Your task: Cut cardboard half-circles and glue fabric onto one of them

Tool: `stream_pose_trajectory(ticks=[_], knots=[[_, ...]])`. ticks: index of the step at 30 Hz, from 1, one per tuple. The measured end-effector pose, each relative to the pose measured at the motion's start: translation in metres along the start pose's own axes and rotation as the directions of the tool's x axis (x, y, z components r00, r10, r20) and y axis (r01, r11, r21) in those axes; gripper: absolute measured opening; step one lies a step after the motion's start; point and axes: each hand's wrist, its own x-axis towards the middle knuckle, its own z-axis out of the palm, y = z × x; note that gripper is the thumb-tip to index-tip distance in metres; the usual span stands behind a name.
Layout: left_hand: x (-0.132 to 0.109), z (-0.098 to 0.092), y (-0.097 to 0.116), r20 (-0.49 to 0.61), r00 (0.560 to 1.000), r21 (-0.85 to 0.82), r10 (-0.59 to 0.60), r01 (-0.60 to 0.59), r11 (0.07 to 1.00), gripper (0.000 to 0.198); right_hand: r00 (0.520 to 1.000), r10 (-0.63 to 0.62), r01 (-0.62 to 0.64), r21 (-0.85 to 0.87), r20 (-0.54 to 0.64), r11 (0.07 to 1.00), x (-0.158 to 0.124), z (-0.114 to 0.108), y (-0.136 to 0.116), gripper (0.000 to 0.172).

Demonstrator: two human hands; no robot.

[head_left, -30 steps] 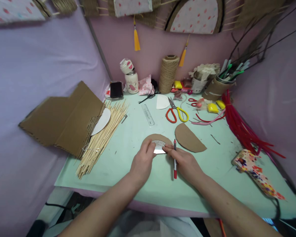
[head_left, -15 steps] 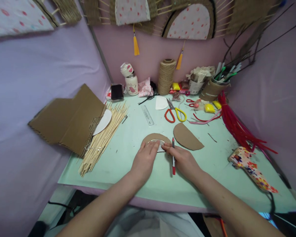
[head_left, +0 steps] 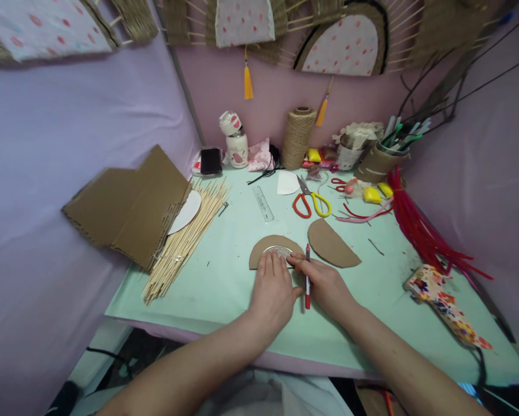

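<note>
My left hand [head_left: 273, 292] is laid flat, fingers out, tips pressing on the protractor [head_left: 279, 250]; nothing clenched. My right hand [head_left: 326, 286] grips the marker [head_left: 307, 289], fingertips at the protractor's right end. Can't tell from here if the marker is capped.

Protractor sits on the half-round cardboard [head_left: 259, 247], centre of the frame, on the pale green surface [head_left: 225, 300]. Second cardboard piece [head_left: 333, 244] lies just right of it, apart.

Risks, my read: the protractor is smooth, so uneven finger pressure could skid or twist it on the card. The card itself seems loose and could turn if I push sideways. My left fingers cover much of the scale, so a misreading is likely. If the marker is uncapped, a careless tilt could streak card or skin. Scissors [head_left: 303, 207] and ruler [head_left: 263, 203], upper middle, look far enough off not to snag.
</note>
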Motion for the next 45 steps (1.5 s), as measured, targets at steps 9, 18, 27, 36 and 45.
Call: stream_pose_trajectory(ticks=[9, 18, 27, 36, 45], knots=[[0.008, -0.001, 0.002, 0.018, 0.998, -0.029, 0.06, -0.059, 0.998, 0.068, 1.0, -0.005, 0.005, 0.0, -0.01, 1.0, 0.0, 0.001, 0.0, 0.047], [0.005, 0.004, -0.001, -0.021, 0.996, -0.063, 0.086, -0.087, 0.994, 0.074, 1.0, 0.016, -0.016, 0.04, 0.014, 0.999, 0.001, 0.002, 0.002, 0.036], [0.004, 0.01, -0.006, -0.079, 0.993, -0.09, 0.085, -0.092, 0.992, 0.077, 0.969, 0.245, -0.234, 0.242, -0.019, 0.942, 0.024, -0.054, -0.025, 0.032], [0.003, 0.007, -0.007, -0.063, 0.993, -0.09, 0.102, -0.107, 0.99, 0.075, 0.931, 0.357, -0.359, 0.377, 0.077, 0.854, 0.089, -0.076, -0.023, 0.017], [0.005, 0.003, -0.006, -0.024, 0.997, -0.15, 0.071, -0.074, 0.986, 0.083, 0.894, 0.264, -0.43, 0.532, 0.361, 0.729, 0.12, -0.036, -0.033, 0.016]])
